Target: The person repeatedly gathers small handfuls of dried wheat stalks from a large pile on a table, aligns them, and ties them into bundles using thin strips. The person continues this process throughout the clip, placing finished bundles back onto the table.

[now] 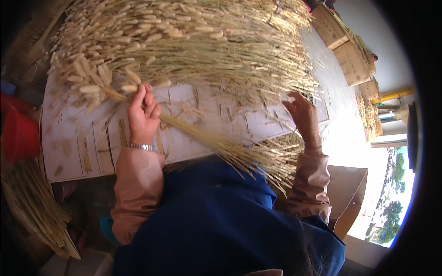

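My left hand [144,112] is closed around a bunch of dried grass stems [188,129] just below their fluffy seed heads. The pale oval heads fan out to the left of my fist. The stems run down to the right, past the front edge of the white-topped table [70,126], and their lower ends blur. Further right, my right hand [304,112] hovers by the cut stem ends of a large pile of dried grass [221,58]. Its thumb stands apart from the bent fingers, with nothing visible between them. The pile lies across the back of the table, heads to the left.
A cardboard box [348,193] with stems near it stands at lower right. Red plastic buckets [20,134] and another grass bundle [38,207] sit at the left. Cardboard cartons [352,62] line the right wall. Loose stem scraps [183,110] litter the tabletop.
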Demonstrator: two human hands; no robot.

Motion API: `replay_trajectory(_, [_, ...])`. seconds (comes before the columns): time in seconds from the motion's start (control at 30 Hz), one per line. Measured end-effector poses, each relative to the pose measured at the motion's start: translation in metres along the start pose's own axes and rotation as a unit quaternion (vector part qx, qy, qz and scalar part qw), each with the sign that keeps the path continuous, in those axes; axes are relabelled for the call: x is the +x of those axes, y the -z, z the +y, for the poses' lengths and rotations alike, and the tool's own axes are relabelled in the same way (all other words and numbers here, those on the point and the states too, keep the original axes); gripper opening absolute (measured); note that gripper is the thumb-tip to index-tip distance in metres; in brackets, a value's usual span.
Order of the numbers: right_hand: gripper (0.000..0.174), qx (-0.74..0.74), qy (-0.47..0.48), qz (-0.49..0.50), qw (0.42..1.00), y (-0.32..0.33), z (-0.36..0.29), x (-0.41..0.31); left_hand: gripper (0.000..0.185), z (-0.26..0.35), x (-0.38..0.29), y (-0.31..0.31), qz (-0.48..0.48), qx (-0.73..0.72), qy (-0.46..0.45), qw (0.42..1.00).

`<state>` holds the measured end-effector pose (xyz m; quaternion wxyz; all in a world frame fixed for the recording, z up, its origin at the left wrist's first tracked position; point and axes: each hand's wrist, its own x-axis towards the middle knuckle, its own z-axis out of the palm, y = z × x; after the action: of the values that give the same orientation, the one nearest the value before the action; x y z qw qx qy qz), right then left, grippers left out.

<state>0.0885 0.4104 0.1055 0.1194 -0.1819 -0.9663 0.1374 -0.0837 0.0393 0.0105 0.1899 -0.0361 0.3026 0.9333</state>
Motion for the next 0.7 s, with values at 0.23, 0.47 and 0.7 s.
replay_trajectory(0.23, [0.025,0.150,0.212,0.085,0.962,-0.052,-0.063,0.173,0.016,-0.002,0.001,-0.001,0.008,-0.013,0.001,1.000])
replay_trajectory(0.47, [0.019,0.045,0.254,0.112,0.960,-0.112,-0.088,0.257,0.017,0.000,0.003,-0.003,0.035,-0.007,0.030,0.999])
replay_trajectory(0.7, [0.015,0.130,0.252,0.162,0.945,-0.101,-0.111,0.256,0.018,-0.001,0.005,-0.002,0.025,-0.029,0.046,0.998])
